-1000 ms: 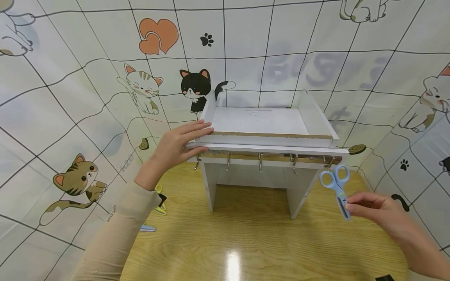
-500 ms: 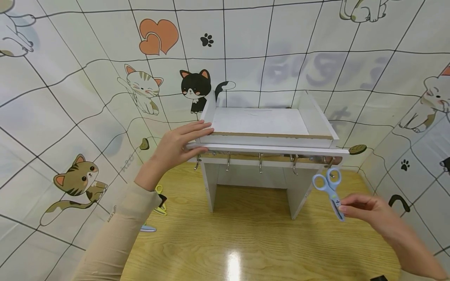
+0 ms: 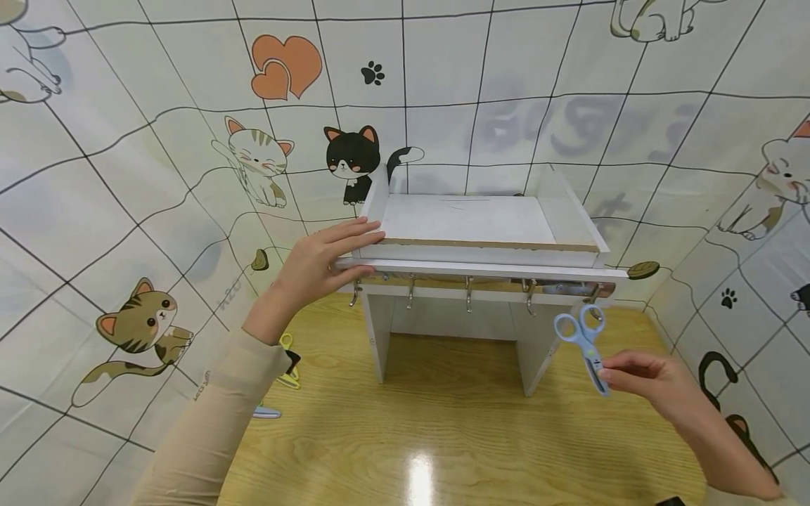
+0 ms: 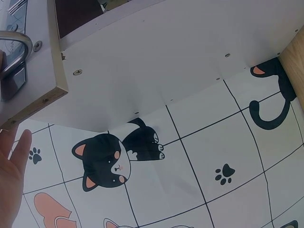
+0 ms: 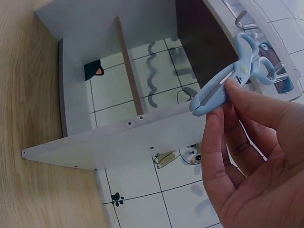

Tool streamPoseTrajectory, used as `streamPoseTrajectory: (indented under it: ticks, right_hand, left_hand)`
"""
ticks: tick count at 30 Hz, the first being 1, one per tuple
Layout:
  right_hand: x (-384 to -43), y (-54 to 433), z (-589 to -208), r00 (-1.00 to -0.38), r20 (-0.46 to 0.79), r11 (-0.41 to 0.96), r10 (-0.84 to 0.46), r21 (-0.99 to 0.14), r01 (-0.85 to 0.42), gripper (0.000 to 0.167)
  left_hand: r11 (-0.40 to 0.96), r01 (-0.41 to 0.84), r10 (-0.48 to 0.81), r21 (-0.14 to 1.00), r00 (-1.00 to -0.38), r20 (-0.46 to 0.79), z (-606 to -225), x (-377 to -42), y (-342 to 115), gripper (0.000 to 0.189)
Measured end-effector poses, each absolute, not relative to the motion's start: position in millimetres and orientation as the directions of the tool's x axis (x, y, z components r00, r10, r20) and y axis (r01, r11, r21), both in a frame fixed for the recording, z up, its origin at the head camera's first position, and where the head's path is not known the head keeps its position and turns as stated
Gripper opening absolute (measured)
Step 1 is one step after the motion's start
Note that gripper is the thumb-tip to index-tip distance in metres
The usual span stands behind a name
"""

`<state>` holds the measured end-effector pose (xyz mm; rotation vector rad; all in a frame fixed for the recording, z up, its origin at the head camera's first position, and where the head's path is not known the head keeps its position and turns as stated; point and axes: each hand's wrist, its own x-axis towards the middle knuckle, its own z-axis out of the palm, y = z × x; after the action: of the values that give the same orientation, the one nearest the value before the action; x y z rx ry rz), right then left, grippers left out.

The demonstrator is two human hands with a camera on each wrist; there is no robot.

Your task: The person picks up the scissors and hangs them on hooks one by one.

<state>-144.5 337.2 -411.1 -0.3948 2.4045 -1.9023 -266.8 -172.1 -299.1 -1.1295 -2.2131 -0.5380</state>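
A white shelf unit (image 3: 487, 270) with a row of metal hooks (image 3: 470, 294) along its front stands on the table. My left hand (image 3: 310, 263) rests on the shelf's left front corner, fingers extended over the top and thumb along the front edge. Light blue scissors (image 3: 587, 349) are pinched by their blade end between thumb and fingers of my right hand (image 3: 652, 383), handle loops upward. Those loops are just below and in front of the rightmost hook in the head view. In the right wrist view, the scissors (image 5: 221, 92) overlap the hooks; contact cannot be told.
Yellow scissors (image 3: 289, 379) and a light blue item (image 3: 267, 412) lie on the wooden table (image 3: 443, 436) at left, partly behind my forearm. A cat-patterned wall covering (image 3: 443, 70) surrounds the back and sides. The shelf has raised side panels (image 3: 569, 207).
My right hand has carried the scissors left, toward the rightmost hook. My left hand has stayed on the shelf corner.
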Motion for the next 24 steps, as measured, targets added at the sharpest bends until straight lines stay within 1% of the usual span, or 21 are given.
streamPoseTrajectory:
  ticks: [4,10,15,19,24]
  right_hand:
    - [-146.4,336.7,-414.6,-0.969,0.113,0.203,-0.222,-0.966,-0.159,0.027]
    - [-147.4,335.8,-413.6,-0.983,0.042,0.275,-0.177,-0.957,-0.09,0.025]
    - [-147.9,334.8,-413.5,-0.991,-0.001,0.361,-0.136,-0.931,-0.049,0.022]
    - [-148.0,333.9,-414.3,-0.993,-0.011,0.409,-0.116,-0.912,-0.038,0.018]
    - [-147.3,332.0,-413.4,-0.993,0.004,0.434,-0.119,-0.899,-0.055,0.014]
  left_hand:
    - [0.557,0.826,0.588,0.086,-0.465,0.661,-299.5,-267.2,-172.3,0.057]
    - [0.56,0.824,0.588,0.082,-0.466,0.661,-299.2,-267.3,-172.4,0.057]
    - [0.559,0.825,0.587,0.086,-0.467,0.661,-299.2,-267.2,-172.2,0.057]
    - [0.559,0.824,0.588,0.088,-0.469,0.66,-298.7,-266.8,-172.1,0.057]
    - [0.562,0.822,0.585,0.09,-0.472,0.66,-298.6,-266.5,-172.0,0.057]
